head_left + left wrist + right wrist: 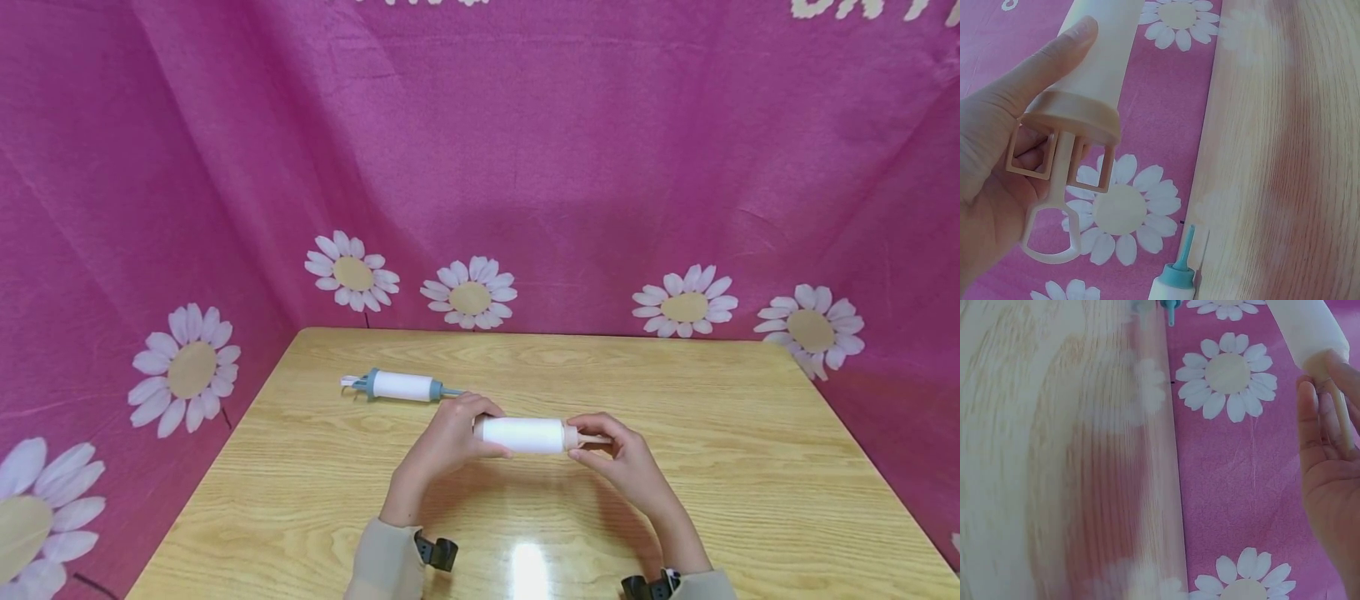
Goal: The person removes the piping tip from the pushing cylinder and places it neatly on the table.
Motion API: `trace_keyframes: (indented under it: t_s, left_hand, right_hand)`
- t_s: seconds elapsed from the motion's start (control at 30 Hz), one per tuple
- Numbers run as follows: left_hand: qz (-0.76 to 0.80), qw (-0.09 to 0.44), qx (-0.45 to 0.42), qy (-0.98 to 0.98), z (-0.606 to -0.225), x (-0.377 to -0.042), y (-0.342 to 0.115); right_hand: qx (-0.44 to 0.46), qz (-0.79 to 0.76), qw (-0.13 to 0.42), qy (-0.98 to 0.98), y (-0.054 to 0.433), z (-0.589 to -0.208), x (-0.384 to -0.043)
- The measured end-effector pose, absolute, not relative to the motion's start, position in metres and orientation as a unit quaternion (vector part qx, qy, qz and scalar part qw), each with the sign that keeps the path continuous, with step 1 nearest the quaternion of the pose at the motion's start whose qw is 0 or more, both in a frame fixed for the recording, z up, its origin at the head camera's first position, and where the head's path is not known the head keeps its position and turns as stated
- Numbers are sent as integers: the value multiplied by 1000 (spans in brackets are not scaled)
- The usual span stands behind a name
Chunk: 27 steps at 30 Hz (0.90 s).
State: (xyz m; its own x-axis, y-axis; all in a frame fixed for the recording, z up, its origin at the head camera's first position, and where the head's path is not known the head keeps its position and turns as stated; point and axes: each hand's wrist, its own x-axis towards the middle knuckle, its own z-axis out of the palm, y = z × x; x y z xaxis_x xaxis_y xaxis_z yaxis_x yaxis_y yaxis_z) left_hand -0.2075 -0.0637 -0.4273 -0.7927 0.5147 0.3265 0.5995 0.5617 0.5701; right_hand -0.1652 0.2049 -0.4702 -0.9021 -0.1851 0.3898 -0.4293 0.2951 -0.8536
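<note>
A white-barrelled syringe (523, 435) with beige ends is held level above the table by both hands. My left hand (453, 433) grips the barrel at its left end. In the left wrist view the thumb lies along the barrel, above a beige collar (1072, 112) with square finger loops and a plunger ring (1052, 257). My right hand (622, 458) pinches the beige cap at the other end. A thin beige nozzle (1341, 419) runs between its fingers in the right wrist view. Fingers hide part of the cap.
A second syringe (403, 386), white with blue-green ends, lies on the wooden table (750, 467) behind the left hand. Its nozzle tip reaches close to that hand in the head view. A pink cloth (562, 167) with daisies hangs behind and beside the table.
</note>
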Motion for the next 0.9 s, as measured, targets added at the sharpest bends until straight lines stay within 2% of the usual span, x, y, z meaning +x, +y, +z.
trace_keyframes:
  t_s: [0.2, 0.53, 0.9]
  left_hand:
    - [-346, 64, -318, -880, -428, -207, -64]
    - [-338, 64, -318, -883, -428, -206, -63]
    - [-336, 58, -317, -885, -427, -206, -65]
  right_hand:
    - [191, 589, 80, -781, 204, -470, -165]
    - [110, 601, 18, -791, 203, -470, -164]
    - [127, 582, 33, -803, 207, -469, -164]
